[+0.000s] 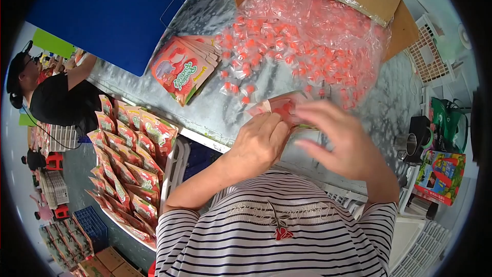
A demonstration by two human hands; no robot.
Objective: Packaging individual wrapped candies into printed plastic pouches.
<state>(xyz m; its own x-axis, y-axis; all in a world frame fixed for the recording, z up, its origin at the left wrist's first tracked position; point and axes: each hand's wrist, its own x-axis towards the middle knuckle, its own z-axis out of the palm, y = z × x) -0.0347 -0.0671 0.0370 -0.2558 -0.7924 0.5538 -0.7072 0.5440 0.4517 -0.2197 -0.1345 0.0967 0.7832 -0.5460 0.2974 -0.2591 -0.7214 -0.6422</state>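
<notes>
- Bag (284, 106) is clamped by left hand (260, 141) fingers, near front edge of table (207, 115).
- Right hand (341, 143): fingers held apart.
- Likely light, flexible; best gripped by sides.

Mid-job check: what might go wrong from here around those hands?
1. The right hand, open and blurred, is close to loose red wrapped pieces, so it might knock some aside.
2. Only the left hand appears to grip the pouch, which could slip or crease.
3. The fanned stack of pouches lies near the edge of the table; a bump might slide some off.
</notes>
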